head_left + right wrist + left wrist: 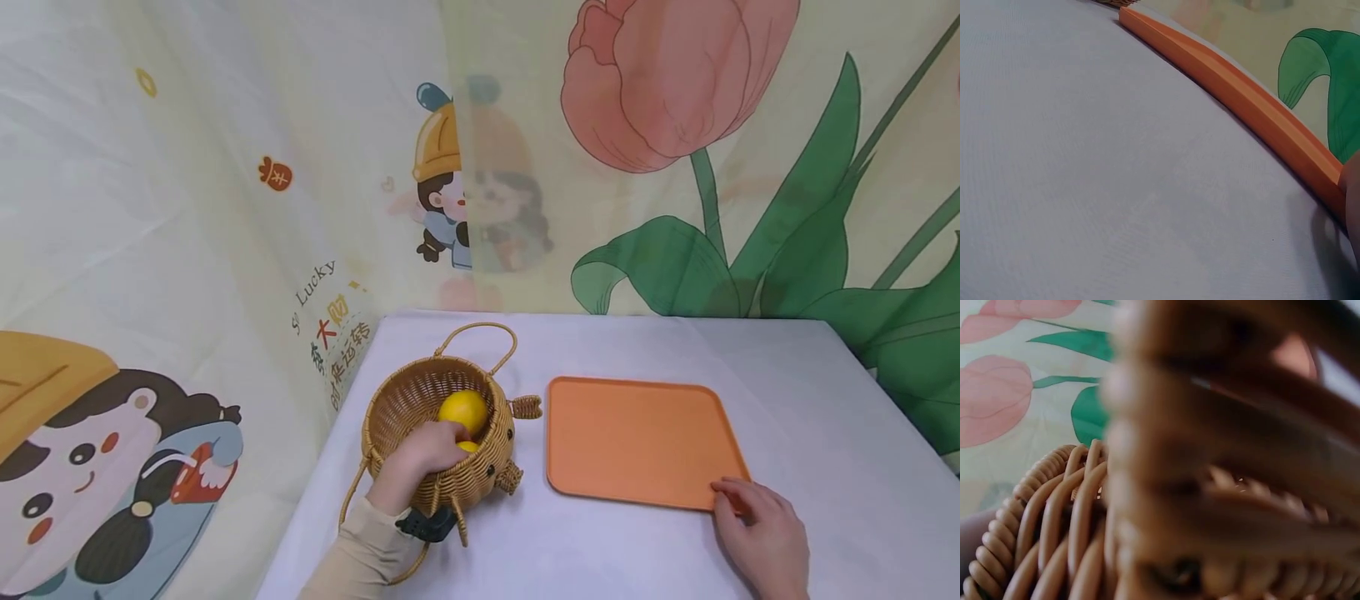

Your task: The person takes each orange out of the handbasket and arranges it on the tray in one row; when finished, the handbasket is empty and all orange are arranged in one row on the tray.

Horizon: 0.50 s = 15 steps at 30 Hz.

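Note:
My left hand point(431, 447) reaches over the near rim into a wicker basket point(480, 483) shaped like a pig. Its fingers curl round a yellow lemon point(468, 447), of which only a small part shows. Just beyond the fingers, a second lemon point(462, 411) lies inside against the basket's right wall. Blurred wicker point(1166, 437) fills much of the left wrist view and hides that hand. At the near right corner of an orange tray point(637, 442), my right hand point(765, 529) pinches the rim between thumb and fingers.
The tray lies flat on a white-covered table point(585, 550), right of the basket. A thin wicker handle point(478, 324) arches up behind the basket, and its curly snout point(510, 477) juts toward the tray. Printed curtains point(510, 150) hang behind the table and along its left side.

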Tool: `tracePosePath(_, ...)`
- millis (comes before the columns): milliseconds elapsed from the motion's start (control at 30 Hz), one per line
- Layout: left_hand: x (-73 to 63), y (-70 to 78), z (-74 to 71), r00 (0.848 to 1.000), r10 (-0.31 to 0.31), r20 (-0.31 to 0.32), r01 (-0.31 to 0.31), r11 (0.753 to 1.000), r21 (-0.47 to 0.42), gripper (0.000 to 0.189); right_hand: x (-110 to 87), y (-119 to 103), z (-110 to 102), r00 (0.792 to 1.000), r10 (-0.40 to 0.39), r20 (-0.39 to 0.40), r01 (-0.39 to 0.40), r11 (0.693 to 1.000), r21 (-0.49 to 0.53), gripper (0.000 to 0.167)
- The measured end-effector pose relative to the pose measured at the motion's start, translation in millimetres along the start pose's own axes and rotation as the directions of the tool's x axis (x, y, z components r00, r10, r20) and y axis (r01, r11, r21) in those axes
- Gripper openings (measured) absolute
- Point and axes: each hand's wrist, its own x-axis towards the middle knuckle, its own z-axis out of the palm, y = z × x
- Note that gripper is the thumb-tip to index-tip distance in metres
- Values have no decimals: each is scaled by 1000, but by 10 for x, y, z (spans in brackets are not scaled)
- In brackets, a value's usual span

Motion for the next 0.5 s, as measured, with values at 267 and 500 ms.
tracePosePath(267, 29, 3, -14, 996, -37, 78, 40, 999, -30, 19, 18, -9, -7, 1000, -10, -3, 10, 1000, -11, 20)
tracePosePath(500, 53, -19, -4, 991, -39, 128, 43, 999, -28, 28, 0, -15, 15, 1000, 4, -12, -4, 1000, -21, 19)
